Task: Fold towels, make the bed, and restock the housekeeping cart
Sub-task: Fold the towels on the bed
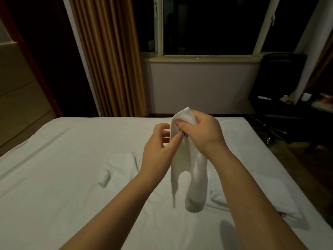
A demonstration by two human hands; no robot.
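Fingers (198, 117) of the right hand (203, 134) were clenched round the top of a white sock (196, 186), the thumb pressed flat on its front. The left hand (158, 147) came in from the side, its thumb and curled fingers pinching the sock's edge just beside a small dark mark (183, 134). Held so by both hands, the sock hung above the bed (54, 177), its rounded end down and a thinner strip dangling beside it; whether this was one sock or two could not be told. On the white sheet to the left lay another white piece (124, 159), with a small white roll (105, 178) near it. More white cloth (221, 197) lay crumpled under the right forearm. Beyond the bed stood a brown curtain (108, 56), a dark window (207, 26) and a black chair (281, 83).
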